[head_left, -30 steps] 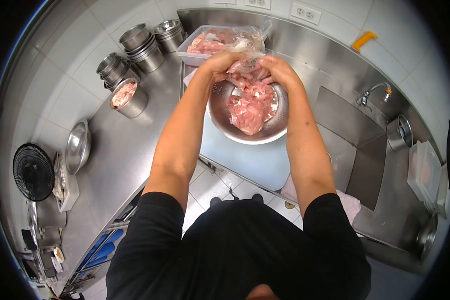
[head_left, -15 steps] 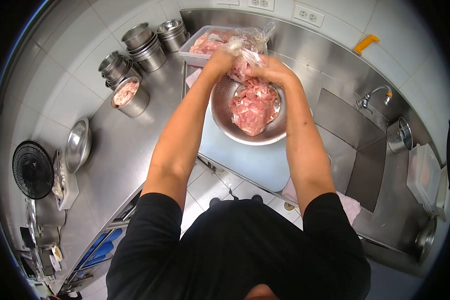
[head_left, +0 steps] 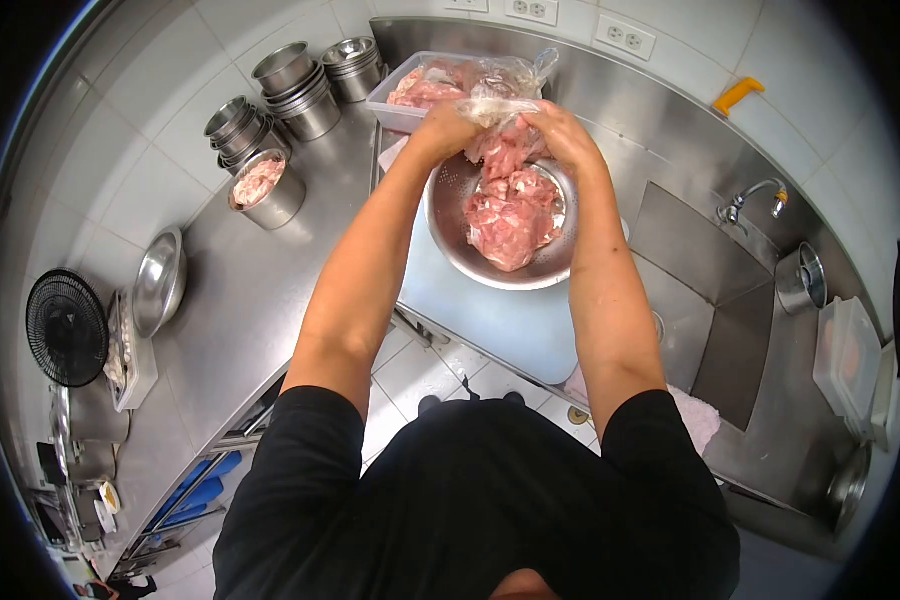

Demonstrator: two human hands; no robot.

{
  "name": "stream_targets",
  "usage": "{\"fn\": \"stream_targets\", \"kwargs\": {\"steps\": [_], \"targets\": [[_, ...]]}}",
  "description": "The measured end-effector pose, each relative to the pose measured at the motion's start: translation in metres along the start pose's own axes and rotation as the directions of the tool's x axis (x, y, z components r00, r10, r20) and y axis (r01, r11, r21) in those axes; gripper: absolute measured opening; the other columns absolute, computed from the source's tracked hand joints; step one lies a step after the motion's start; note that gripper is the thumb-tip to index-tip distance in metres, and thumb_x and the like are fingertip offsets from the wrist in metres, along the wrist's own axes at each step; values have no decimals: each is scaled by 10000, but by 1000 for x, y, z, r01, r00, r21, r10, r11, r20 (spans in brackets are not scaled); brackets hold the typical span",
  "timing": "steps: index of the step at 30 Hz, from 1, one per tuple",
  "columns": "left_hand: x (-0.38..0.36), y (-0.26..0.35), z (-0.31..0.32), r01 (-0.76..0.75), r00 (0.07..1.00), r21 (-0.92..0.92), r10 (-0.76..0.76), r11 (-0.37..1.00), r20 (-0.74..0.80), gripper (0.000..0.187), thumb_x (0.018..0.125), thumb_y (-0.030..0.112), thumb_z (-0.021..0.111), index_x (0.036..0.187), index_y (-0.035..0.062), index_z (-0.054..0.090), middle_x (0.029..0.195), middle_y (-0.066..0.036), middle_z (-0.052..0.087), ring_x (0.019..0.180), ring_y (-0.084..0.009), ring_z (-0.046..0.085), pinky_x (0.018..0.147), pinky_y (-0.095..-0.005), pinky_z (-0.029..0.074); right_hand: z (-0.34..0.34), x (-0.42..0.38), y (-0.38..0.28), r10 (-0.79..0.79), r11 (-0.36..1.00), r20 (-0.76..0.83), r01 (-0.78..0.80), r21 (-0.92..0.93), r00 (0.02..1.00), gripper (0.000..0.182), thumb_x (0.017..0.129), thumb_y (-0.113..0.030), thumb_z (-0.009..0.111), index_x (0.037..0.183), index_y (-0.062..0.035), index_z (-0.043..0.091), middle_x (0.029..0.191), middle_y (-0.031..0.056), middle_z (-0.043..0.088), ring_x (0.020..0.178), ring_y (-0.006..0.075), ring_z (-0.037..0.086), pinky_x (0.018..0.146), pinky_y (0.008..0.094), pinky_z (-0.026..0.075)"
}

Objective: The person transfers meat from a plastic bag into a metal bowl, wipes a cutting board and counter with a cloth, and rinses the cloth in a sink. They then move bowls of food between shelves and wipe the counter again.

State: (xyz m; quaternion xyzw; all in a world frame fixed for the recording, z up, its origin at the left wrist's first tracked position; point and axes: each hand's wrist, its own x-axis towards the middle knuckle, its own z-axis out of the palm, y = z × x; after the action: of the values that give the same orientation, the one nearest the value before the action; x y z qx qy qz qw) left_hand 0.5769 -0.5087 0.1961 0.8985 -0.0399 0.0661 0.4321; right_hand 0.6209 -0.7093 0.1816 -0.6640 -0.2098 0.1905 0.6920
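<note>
Clear plastic bag [head_left: 494, 108] bunched in fingers of my left hand [head_left: 450, 132] and my right hand [head_left: 564, 137], both closed on it, over twelve o'clock side of steel colander [head_left: 457, 235]. Raw pink meat [head_left: 510, 225] sits in colander, blue board [head_left: 480, 320] beneath. Meat-filled tub [head_left: 395, 117] at eleven, sink [head_left: 682, 240] at three.

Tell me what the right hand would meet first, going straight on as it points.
The right hand would first push into the bag it grips; beyond that, probably the tub, though depth is unclear.
</note>
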Motion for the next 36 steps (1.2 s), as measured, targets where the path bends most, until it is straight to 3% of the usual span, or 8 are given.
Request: {"fn": "stream_targets", "kwargs": {"steps": [2, 5, 11, 18, 21, 24, 33, 36], "targets": [[1, 0, 0, 24, 997, 48, -20, 999, -79, 245, 888, 226, 630, 1083, 86, 678, 1041, -72, 671, 953, -202, 626, 767, -339, 511, 4, -1, -3, -35, 997, 39, 37, -67, 999, 235, 923, -226, 582, 1068, -46, 622, 931, 62, 664, 897, 148, 606, 780, 326, 519], [2, -4, 2, 114, 969, -575, -219, 810, -116, 230, 886, 251, 588, 923, 45, 682, 774, -59, 614, 694, -180, 576, 634, -347, 464, 5, -3, -3, -115, 952, 115, 143, -270, 987, 310, 894, -239, 624, 1122, -29, 629, 944, 74, 682, 870, 165, 625, 797, 306, 502], [6, -15, -7, 122, 983, -776, -185, 619, 7, 260, 861, 236, 639, 971, 2, 665, 902, -64, 621, 806, -174, 574, 691, -324, 452, -8, 10, 0, -89, 634, 113, 144, -760, 990, 314, 851, -207, 628, 1101, -20, 664, 971, 77, 688, 808, 181, 628, 762, 321, 507], [-31, 23, -8, -37, 994, -128, 51, 991, 101, 388, 824, 273, 713, 1153, 70, 673, 1131, -60, 654, 939, -157, 600, 816, -314, 482, -13, 5, -7, -185, 900, 10, 173, -399, 983, 296, 832, -119, 490, 1034, -17, 681, 905, 163, 694, 831, 280, 641, 803, 350, 493], [-27, 16, 2, 69, 998, -301, -67, 951, 17, 344, 875, 214, 662, 1145, 3, 628, 1096, -92, 647, 997, -201, 604, 876, -312, 482, -13, 6, -8, -290, 836, 23, 265, -481, 957, 291, 840, -130, 523, 1065, -14, 667, 924, 162, 696, 848, 278, 646, 815, 355, 492], [-18, 8, 6, 257, 966, -730, -193, 633, 173, 371, 921, 200, 575, 1232, 2, 548, 1147, -131, 619, 1056, -264, 601, 906, -371, 508, -11, -7, -17, -295, 759, -45, 206, -618, 954, 338, 845, -165, 595, 1150, -24, 628, 991, 173, 691, 912, 285, 654, 843, 359, 491], [-59, 33, 31, 255, 954, -966, -151, -40, 258, 259, 951, 174, 469, 1144, 6, 508, 988, -155, 586, 893, -278, 620, 811, -449, 571, 38, -44, -5, -321, 605, 103, 287, -742, 941, 488, 847, -224, 631, 1300, -61, 554, 1167, 245, 625, 1065, 389, 611, 910, 414, 466], [-40, -12, 69, 54, 967, -999, -251, -4, 53, 275, 949, 111, 498, 1206, 35, 438, 1076, -138, 540, 1020, -309, 586, 867, -487, 545, 36, -37, -1, -146, 527, 268, 304, -794, 952, 464, 859, -257, 600, 1281, -67, 584, 1070, 237, 666, 979, 325, 656, 824, 401, 502]]}}
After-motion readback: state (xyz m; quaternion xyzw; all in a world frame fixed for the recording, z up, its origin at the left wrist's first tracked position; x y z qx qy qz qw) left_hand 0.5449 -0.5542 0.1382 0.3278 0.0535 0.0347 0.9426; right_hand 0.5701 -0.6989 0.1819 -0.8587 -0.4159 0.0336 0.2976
